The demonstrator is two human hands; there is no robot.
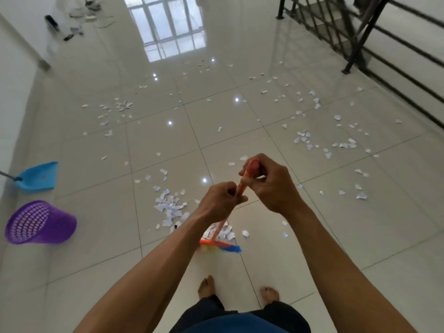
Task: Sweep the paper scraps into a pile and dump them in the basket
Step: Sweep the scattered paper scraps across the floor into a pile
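Glossy cream floor tiles (96, 272) mirror a barred window (168, 27) at top centre. Black railing (374, 39) crosses the upper right.

Soft, even daylight on a glossy tiled floor, shot wide-angle with some motion blur.

Far ahead of the grip a window's reflection (168, 32) glares white on the floor (312, 224), and small bright spots glint between it and the hands; shadows are faint. The left hand (219, 203) and right hand (271, 186) gripping the broom handle (241, 187) look fairly sharp, but the broom head (219, 246) just below the grip smears, as does the purple basket (40, 222) far to its left. Tile lines and the railing (384, 56), up and right of the grip, bow toward the edges.
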